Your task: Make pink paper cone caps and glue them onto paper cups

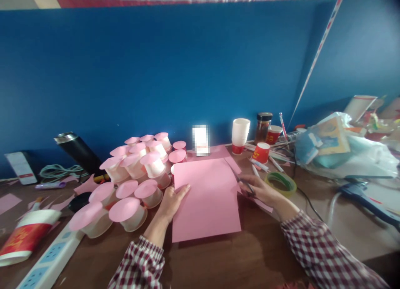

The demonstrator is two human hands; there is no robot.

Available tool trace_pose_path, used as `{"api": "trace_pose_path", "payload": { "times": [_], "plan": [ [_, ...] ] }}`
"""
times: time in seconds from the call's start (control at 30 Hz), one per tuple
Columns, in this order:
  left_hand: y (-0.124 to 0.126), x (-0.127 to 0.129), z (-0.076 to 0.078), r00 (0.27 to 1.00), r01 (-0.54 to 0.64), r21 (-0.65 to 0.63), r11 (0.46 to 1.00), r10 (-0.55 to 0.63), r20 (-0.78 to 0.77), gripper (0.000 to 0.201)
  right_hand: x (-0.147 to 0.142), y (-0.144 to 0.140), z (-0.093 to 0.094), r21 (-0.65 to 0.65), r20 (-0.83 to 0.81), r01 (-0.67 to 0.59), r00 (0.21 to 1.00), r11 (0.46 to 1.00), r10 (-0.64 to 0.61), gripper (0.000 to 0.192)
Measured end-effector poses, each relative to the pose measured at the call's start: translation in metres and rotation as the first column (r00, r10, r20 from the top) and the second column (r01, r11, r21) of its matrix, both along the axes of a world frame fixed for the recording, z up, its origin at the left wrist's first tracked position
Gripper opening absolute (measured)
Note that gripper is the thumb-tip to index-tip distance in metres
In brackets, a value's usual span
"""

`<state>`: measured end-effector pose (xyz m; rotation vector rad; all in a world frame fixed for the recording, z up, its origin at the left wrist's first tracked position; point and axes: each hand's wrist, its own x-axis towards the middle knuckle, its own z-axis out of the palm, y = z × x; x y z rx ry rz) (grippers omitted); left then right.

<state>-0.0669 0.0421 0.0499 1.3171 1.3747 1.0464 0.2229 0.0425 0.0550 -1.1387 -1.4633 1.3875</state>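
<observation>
A large sheet of pink paper (206,201) is held up above the brown table. My left hand (173,201) grips its left edge, thumb on the front face and the fingers behind, out of sight. On the other side, my right hand (258,190) is closed around the dark handles of a pair of scissors (247,185), near the sheet's upper right edge. The scissor blades are hard to make out against the paper. To the left stand several paper cups (153,166) topped with pink paper discs (126,209).
Stacked white cups (240,133), a dark-lidded jar (263,128) and a red cup (261,152) stand behind. A tape roll (290,185) and plastic bags (359,151) lie right. Left are a power strip (51,255), a tipped red cup (29,235) and a black flask (78,151).
</observation>
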Motion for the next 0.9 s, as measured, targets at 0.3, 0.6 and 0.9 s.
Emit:
{"api": "trace_pose_path", "payload": {
  "times": [0.3, 0.6, 0.9],
  "plan": [
    [0.0022, -0.0053, -0.0036, 0.999, 0.051, -0.001, 0.999, -0.051, 0.006, 0.045, 0.0082, 0.0019, -0.0025, 0.098, 0.051, -0.147, 0.989, 0.984, 0.142, 0.04],
    [-0.0002, -0.0045, -0.003, 0.996, 0.073, -0.02, 0.997, -0.072, 0.044, 0.041, 0.0066, -0.0004, -0.002, 0.092, 0.084, -0.112, 0.991, 0.989, 0.105, 0.036],
    [0.0025, -0.008, -0.0069, 0.995, 0.095, -0.049, 0.994, -0.093, 0.04, 0.044, 0.0067, 0.0015, -0.004, 0.065, 0.072, -0.083, 0.994, 0.994, 0.078, 0.032]
  ]
}}
